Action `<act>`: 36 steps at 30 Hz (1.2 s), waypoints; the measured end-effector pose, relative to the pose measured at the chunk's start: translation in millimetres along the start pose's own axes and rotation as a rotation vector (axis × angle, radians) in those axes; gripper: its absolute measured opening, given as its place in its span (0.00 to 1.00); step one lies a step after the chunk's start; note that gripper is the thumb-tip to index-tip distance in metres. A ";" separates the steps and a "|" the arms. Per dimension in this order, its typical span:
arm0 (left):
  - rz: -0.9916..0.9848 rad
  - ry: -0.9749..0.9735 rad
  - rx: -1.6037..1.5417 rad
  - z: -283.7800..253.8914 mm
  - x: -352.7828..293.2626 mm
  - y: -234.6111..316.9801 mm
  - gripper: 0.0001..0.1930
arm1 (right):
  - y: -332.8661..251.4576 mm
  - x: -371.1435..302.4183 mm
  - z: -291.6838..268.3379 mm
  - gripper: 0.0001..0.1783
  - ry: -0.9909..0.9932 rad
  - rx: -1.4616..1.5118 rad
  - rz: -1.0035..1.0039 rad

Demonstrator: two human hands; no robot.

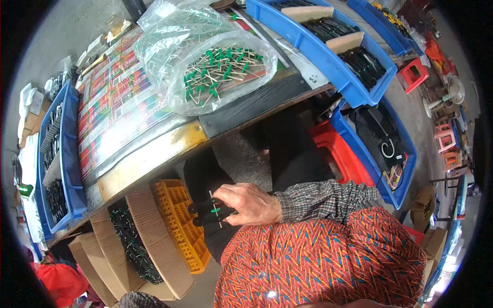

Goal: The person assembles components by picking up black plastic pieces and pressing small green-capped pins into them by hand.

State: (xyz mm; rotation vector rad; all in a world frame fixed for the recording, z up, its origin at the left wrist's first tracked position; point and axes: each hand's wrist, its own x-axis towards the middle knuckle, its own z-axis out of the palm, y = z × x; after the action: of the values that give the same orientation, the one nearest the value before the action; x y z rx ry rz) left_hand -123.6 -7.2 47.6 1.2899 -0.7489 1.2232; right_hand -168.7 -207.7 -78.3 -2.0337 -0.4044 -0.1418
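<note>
My right hand is closed around a small black part with two round ends, held low in front of my lap. A thin pale pin with a green middle piece crosses the black part beside my fingertips. My left hand is out of sight; only the edge of its checked sleeve shows at the bottom. Below the table's front edge, to the left of my right hand, an open cardboard box holds many black parts with green bits.
On the table, a clear plastic bag holds green-headed pins. Blue trays of dark parts stand at left and far right. A yellow crate sits beside the box. Right of my legs are a red stool and another blue tray.
</note>
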 end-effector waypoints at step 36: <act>-1.204 -0.522 -0.097 -9.9 -95.3 -0.8 0.19 | -19.9 11.2 -21.4 0.25 0.010 0.073 0.166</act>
State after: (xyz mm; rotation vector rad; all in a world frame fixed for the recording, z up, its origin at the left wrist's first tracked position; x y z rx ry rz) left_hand -149.1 -20.8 -43.8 1.5967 -0.2383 -0.1210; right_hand -163.5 -215.4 -48.4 -1.9844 -0.2302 -0.0345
